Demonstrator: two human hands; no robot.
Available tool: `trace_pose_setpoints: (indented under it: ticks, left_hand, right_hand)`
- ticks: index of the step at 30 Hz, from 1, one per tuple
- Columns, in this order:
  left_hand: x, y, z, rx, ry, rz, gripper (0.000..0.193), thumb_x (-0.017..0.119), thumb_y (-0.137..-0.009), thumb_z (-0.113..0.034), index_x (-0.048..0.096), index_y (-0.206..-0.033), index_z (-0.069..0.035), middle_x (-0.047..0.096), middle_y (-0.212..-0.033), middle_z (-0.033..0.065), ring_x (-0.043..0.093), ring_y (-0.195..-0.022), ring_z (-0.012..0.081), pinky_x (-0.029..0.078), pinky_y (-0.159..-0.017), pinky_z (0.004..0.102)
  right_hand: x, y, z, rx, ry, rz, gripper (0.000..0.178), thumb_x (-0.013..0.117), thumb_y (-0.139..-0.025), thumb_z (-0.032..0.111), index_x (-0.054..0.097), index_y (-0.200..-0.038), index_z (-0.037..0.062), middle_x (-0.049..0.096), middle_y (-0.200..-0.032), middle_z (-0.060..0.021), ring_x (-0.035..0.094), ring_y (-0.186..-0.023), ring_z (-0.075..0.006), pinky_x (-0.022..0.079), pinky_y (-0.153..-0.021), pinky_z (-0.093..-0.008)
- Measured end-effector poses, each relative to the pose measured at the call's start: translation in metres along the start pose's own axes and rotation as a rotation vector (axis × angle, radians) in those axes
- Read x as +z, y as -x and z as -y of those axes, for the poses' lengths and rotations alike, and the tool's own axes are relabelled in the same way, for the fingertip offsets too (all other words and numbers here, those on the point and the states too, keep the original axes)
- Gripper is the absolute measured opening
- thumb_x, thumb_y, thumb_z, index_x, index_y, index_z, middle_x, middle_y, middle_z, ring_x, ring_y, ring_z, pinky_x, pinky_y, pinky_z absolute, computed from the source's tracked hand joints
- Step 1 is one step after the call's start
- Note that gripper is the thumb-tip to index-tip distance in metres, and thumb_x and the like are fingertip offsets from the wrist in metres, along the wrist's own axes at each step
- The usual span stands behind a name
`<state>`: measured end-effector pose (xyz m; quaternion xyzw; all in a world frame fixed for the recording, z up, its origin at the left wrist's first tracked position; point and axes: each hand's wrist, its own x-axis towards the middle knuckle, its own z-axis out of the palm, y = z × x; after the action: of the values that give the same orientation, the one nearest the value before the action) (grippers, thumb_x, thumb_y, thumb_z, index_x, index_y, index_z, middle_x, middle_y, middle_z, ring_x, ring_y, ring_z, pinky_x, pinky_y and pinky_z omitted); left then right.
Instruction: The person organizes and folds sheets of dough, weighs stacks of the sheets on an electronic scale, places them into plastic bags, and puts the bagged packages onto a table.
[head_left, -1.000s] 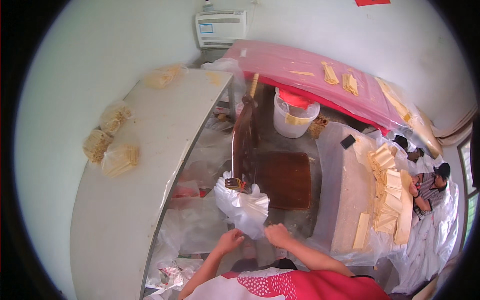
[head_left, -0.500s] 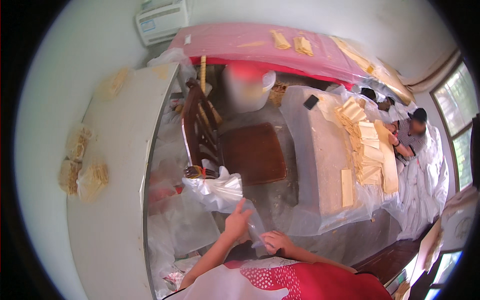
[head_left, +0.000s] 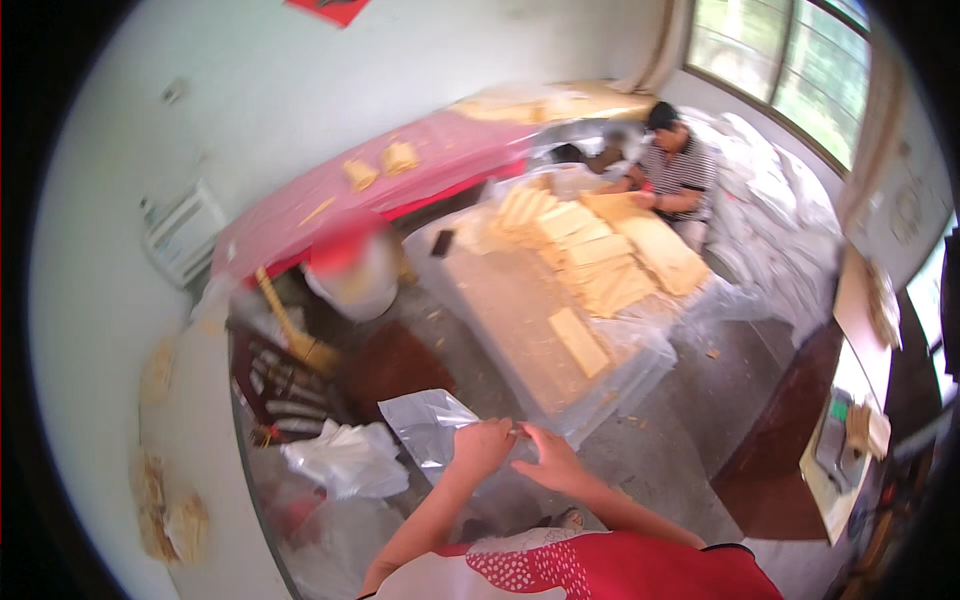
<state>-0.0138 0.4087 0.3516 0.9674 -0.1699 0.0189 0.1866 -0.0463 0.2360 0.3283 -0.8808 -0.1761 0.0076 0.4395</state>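
Observation:
A clear plastic bag (head_left: pixel 418 420) hangs in front of me, spread out to the left of my hands. My left hand (head_left: pixel 484 446) is closed on its edge, fingers curled. Close beside it, my right hand (head_left: pixel 556 462) meets the left fingertips with its bent fingers, which seem to pinch the bag's edge; its thumb stands a little apart. Further left, a white bundle of plastic bags (head_left: pixel 345 460) hangs at the dark wooden chair (head_left: pixel 285 385).
Sheets of yellowish food (head_left: pixel 600 270) lie on the plastic-covered table (head_left: pixel 500 315), with a phone (head_left: pixel 442 243). A person (head_left: pixel 682 170) handles sheets at its far side. Left stands a long pale table (head_left: pixel 200 410); behind, a pink-covered one (head_left: pixel 300 215) and a white bucket (head_left: pixel 365 280).
My view has swung to the right. My hands have come up and together, my left hand moving from a pointing finger to a closed grip. The clear bag now spreads out left of them.

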Motion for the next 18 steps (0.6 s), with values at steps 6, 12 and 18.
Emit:
trace_pose_setpoints:
  ticks: [6, 12, 18]
  left_hand:
    - [0.054, -0.046, -0.127, 0.289, -0.075, 0.197, 0.025, 0.061, -0.081, -0.036, 0.062, -0.079, -0.011, 0.065, -0.073, 0.0102, 0.065, -0.072, 0.0305, 0.05, -0.061, 0.0443]
    - [0.091, -0.07, -0.223, 0.456, 0.139, 0.379, 0.029, 0.059, -0.083, -0.042, 0.064, -0.089, -0.014, 0.067, -0.08, 0.0104, 0.066, -0.077, 0.0315, 0.05, -0.066, 0.0457]
    - [0.135, -0.119, -0.304, 0.683, -0.061, 0.573, 0.033, 0.058, -0.083, -0.045, 0.065, -0.094, -0.014, 0.068, -0.085, 0.0111, 0.067, -0.081, 0.0322, 0.05, -0.069, 0.0468]
  right_hand:
    - [-0.087, 0.079, -0.098, 0.154, 0.203, -0.117, 0.02, 0.061, -0.082, 0.02, 0.062, -0.098, 0.009, 0.065, -0.096, -0.0094, 0.062, -0.09, -0.0313, 0.049, -0.078, -0.0417]
    - [-0.16, 0.156, -0.153, 0.157, 0.338, -0.232, 0.012, 0.057, -0.083, 0.018, 0.062, -0.088, 0.008, 0.062, -0.088, -0.0116, 0.06, -0.087, -0.0321, 0.048, -0.076, -0.0429]
    - [-0.206, 0.191, -0.162, 0.386, -0.013, -0.573, 0.018, 0.058, -0.085, 0.024, 0.062, -0.091, 0.0071, 0.065, -0.1, -0.0146, 0.06, -0.096, -0.0366, 0.048, -0.08, -0.0439]
